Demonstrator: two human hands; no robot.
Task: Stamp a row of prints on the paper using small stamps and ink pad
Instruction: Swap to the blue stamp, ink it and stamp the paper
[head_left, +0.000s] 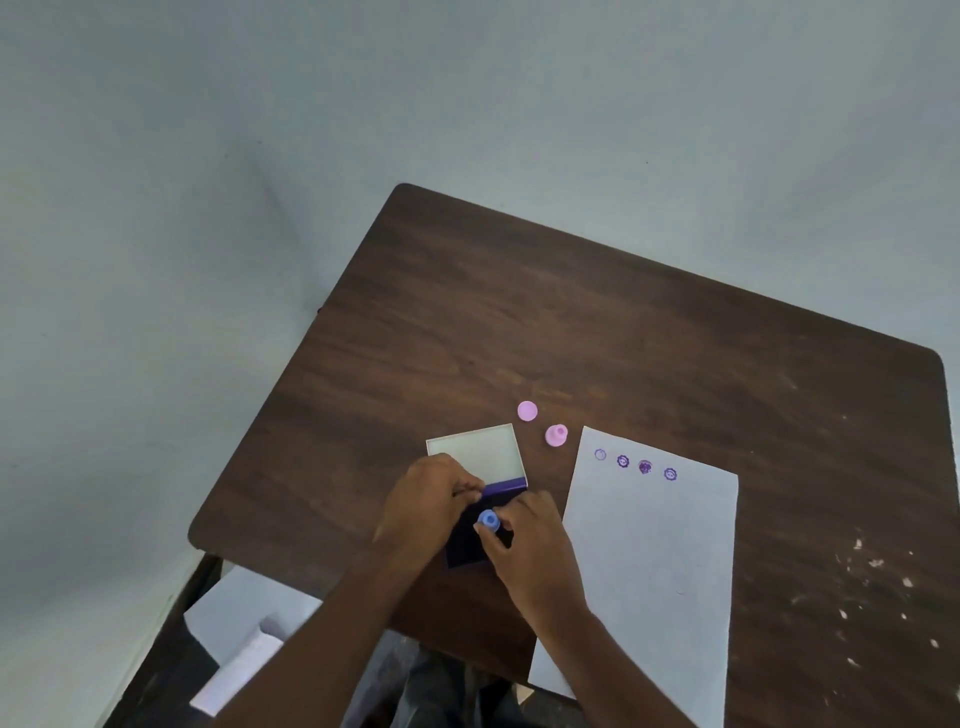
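Right hand (532, 540) fingers pinch round blue stamp (489, 520) on dark ink pad (464, 552); left hand (434, 499) grips pad edge.

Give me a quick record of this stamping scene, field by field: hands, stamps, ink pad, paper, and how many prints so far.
left hand: holds the ink pad at its hinge edge
right hand: fingers pinch the blue stamp over the pad
ink pad: open on the table, dark purple, white lid folded back
pink stamp: standing free beside the lid
pink cap: lying separately, just beyond the pink stamp
paper: flat, right of the pad, near edge overhanging the table
prints: four purple prints in a row along the far edge, leftmost faint
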